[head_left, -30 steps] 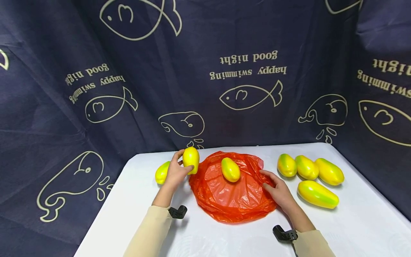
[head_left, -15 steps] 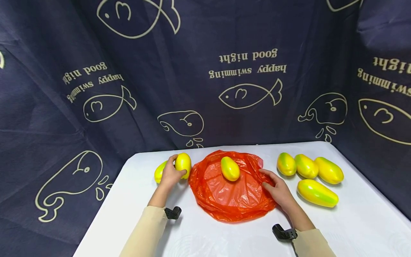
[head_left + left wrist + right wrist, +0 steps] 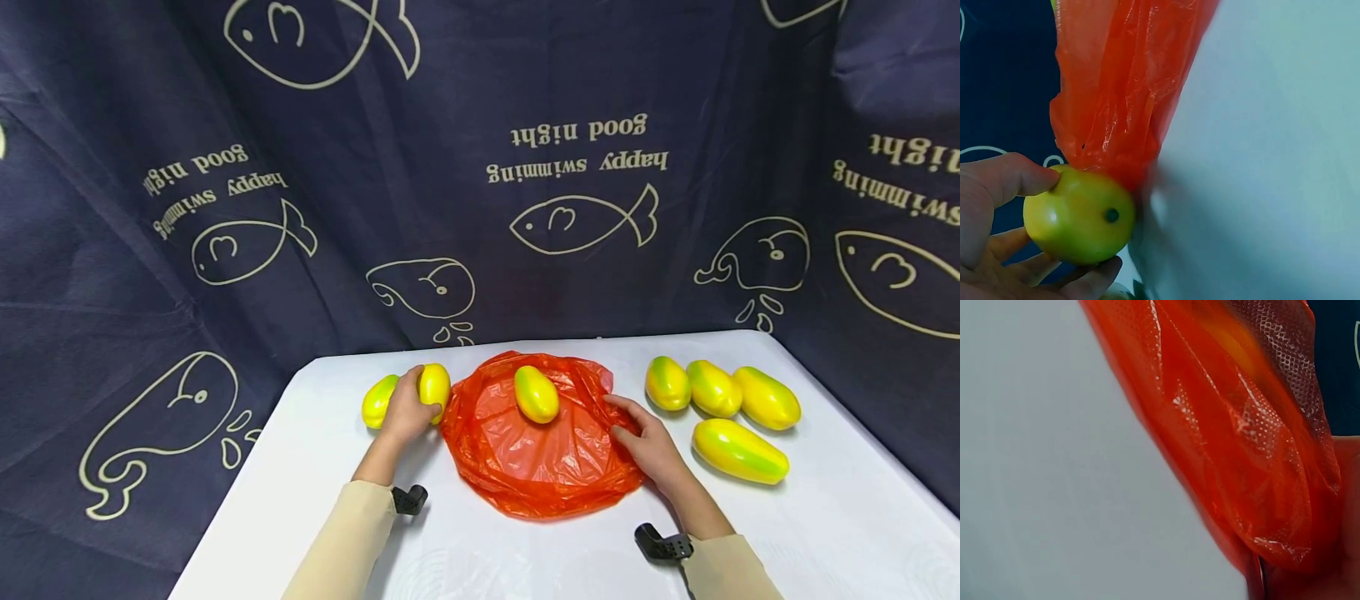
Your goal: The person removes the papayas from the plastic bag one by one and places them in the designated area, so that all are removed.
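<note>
My left hand (image 3: pixel 407 414) holds a yellow-green papaya (image 3: pixel 435 388) at the bag's left edge. In the left wrist view, thumb and fingers curl round this papaya (image 3: pixel 1082 215), its green stem end facing the camera. The red plastic bag (image 3: pixel 555 467) lies spread in the middle of the table, with another papaya (image 3: pixel 536 394) on it. At the bag's right edge, my right hand (image 3: pixel 652 446) grips the plastic; the right wrist view shows the bag (image 3: pixel 1229 456) bunched between thumb and fingers, which are partly cut off by the frame.
One more papaya (image 3: pixel 378 402) rests just left of my left hand. Several papayas lie to the right of the bag, the nearest papaya (image 3: pixel 741 451) in front of a row of others. A dark printed cloth (image 3: pixel 480 167) hangs behind the white table (image 3: pixel 480 558).
My left hand has lowered its papaya and shifted left, then slightly back right toward the bag. My right hand stays at the bag's edge.
</note>
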A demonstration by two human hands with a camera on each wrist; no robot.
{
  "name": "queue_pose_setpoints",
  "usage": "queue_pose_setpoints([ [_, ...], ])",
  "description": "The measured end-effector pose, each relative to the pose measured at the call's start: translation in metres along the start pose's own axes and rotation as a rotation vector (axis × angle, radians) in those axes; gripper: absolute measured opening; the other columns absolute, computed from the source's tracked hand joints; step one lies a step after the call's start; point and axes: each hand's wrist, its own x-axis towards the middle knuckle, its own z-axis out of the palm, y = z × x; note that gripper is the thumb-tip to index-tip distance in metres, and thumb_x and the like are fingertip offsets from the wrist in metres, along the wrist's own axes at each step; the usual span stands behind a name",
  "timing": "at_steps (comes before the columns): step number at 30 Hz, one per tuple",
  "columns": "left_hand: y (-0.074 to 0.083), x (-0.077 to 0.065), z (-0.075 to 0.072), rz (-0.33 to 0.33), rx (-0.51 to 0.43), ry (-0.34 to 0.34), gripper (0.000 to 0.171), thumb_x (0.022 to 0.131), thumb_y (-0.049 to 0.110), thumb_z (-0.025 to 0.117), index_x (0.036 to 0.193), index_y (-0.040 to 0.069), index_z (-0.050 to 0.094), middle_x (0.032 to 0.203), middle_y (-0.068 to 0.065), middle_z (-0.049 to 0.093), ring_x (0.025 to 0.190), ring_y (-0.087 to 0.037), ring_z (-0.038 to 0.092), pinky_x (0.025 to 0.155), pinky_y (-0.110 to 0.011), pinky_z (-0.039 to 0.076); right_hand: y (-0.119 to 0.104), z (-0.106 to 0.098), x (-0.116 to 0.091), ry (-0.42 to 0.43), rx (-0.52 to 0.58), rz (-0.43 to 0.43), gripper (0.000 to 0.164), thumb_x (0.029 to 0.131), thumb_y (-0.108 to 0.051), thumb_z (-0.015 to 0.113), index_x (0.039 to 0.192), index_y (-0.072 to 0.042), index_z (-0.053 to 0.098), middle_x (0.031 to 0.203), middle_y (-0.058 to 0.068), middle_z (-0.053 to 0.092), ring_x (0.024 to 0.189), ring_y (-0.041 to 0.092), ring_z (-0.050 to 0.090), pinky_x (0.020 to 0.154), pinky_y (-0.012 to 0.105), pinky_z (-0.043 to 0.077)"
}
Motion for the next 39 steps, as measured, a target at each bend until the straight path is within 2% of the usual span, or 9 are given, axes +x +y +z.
queue_pose_setpoints([
  [7,0.000,0.001,0.004,0.012,0.037,-0.031,0.079,0.082,0.006,0.073,0.151,-0.001,0.035,0.151,-0.023,0.045,0.136,-0.039,0.047,0.117,-0.055,0.038,-0.002,0.000,-0.001,-0.003,0.003,0.016,0.052,0.099,-0.008,0.052,0.149,-0.020,0.045,0.159,0.014,0.038,0.138,0.036,0.042,0.114,0.056,0.042],
  [15,0.000,0.001,0.003,0.026,0.035,-0.019,0.079,0.083,0.008,0.071,0.152,-0.002,0.034,0.153,-0.024,0.041,0.142,-0.041,0.041,0.121,-0.054,0.033,0.000,0.000,0.000,0.001,0.012,-0.009,0.052,0.098,-0.007,0.052,0.148,-0.018,0.046,0.157,0.015,0.040,0.138,0.036,0.041,0.116,0.059,0.037],
  [22,0.003,-0.001,0.003,0.048,0.025,0.019,0.073,0.086,0.010,0.070,0.151,-0.001,0.037,0.154,-0.025,0.040,0.142,-0.042,0.039,0.121,-0.054,0.032,-0.001,0.000,-0.001,-0.003,0.012,-0.002,0.052,0.098,-0.007,0.052,0.149,-0.018,0.045,0.158,0.016,0.038,0.139,0.037,0.040,0.116,0.060,0.037],
  [28,0.017,-0.002,0.003,0.104,-0.025,0.094,0.066,0.088,0.010,0.068,0.148,0.002,0.043,0.156,-0.024,0.038,0.144,-0.042,0.037,0.122,-0.055,0.030,-0.001,0.000,0.000,-0.004,0.022,-0.006,0.052,0.098,-0.006,0.052,0.148,-0.017,0.046,0.158,0.016,0.039,0.140,0.037,0.039,0.116,0.060,0.036],
  [39,0.051,-0.005,0.015,0.167,-0.092,0.083,0.064,0.088,0.012,0.067,0.148,0.005,0.045,0.156,-0.019,0.041,0.143,-0.039,0.041,0.119,-0.056,0.034,0.000,0.001,0.000,0.001,0.012,-0.006,0.051,0.098,-0.006,0.052,0.147,-0.017,0.047,0.157,0.016,0.041,0.139,0.036,0.041,0.117,0.058,0.036],
])
